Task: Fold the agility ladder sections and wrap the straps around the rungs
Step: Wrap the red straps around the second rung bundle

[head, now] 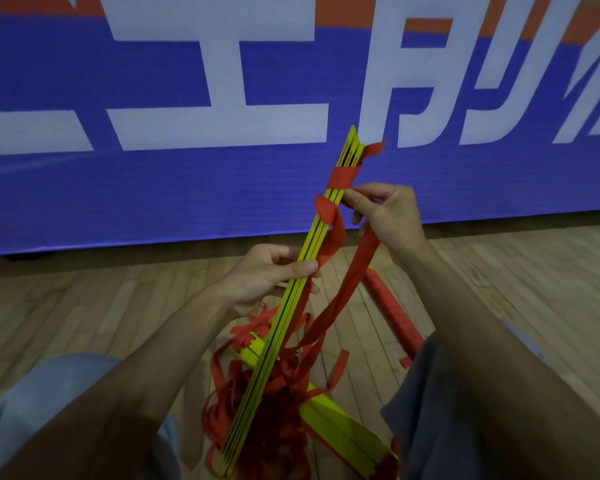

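A stack of flat yellow ladder rungs (293, 306) stands tilted, its top leaning away to the right. My left hand (269, 275) grips the stack at mid-height. A red strap (340, 176) is wound around the stack near its top. My right hand (387, 216) pinches that strap beside the rungs, and a long red length (340, 299) hangs from it down to a tangle of loose red straps (278, 403) at the base. More yellow rungs (343, 431) lie flat on the floor under the tangle.
A bundle fully wrapped in red (394, 313) lies on the wooden floor (84, 306) to the right, near my right knee. A blue banner with large white characters (187, 133) fills the wall ahead. My knees (59, 386) frame the work area.
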Demonstrator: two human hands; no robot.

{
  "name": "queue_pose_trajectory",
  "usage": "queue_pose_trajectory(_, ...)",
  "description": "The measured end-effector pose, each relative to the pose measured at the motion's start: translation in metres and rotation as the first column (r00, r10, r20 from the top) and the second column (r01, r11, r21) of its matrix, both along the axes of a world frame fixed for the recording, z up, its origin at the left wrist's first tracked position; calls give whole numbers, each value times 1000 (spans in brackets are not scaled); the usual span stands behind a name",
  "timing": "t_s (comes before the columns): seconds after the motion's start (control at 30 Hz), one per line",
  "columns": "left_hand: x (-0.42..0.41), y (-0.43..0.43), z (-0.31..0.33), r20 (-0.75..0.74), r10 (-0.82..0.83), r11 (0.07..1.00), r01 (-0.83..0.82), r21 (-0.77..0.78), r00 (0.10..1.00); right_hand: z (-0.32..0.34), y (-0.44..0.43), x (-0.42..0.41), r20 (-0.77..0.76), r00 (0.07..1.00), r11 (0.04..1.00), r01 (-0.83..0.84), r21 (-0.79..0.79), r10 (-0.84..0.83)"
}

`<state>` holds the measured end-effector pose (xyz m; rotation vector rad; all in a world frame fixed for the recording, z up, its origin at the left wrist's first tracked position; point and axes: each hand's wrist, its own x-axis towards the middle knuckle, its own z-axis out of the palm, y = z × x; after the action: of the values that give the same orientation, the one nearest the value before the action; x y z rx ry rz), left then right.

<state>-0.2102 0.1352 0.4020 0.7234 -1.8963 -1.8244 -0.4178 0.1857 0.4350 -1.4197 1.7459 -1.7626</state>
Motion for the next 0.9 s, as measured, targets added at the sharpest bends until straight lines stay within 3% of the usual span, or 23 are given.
queue_pose_trajectory(0.1, -2, 0, 0, 36, 86, 996, -85, -41, 996, -6, -4, -4, -207, 978, 993, 3, 119, 22)
queue_pose_trajectory(0.2, -5, 0, -2, 54, 166, 984, -162, -67, 985, -10, -3, -5, -195, 980, 972, 5, 235, 43)
queue_pose_trajectory(0.4, -12, -1, -8, 6, 376, 898, -363, -248, 926, -1, 7, 19, 132, 973, 927, -223, 300, 191)
queue_pose_trajectory(0.6, -9, -5, -6, 40, 527, 772, -458, -441, 849, 7, 11, 28, 223, 958, 909, -250, 334, 182)
queue_pose_trajectory(0.77, -10, 0, -7, 98, 614, 600, -382, -703, 784, -3, 11, 48, -106, 993, 944, -9, 330, 46)
queue_pose_trajectory(0.9, -12, 4, -8, 111, 631, 573, -365, -734, 768, -3, 10, 57, -116, 993, 969, -5, 248, 35)
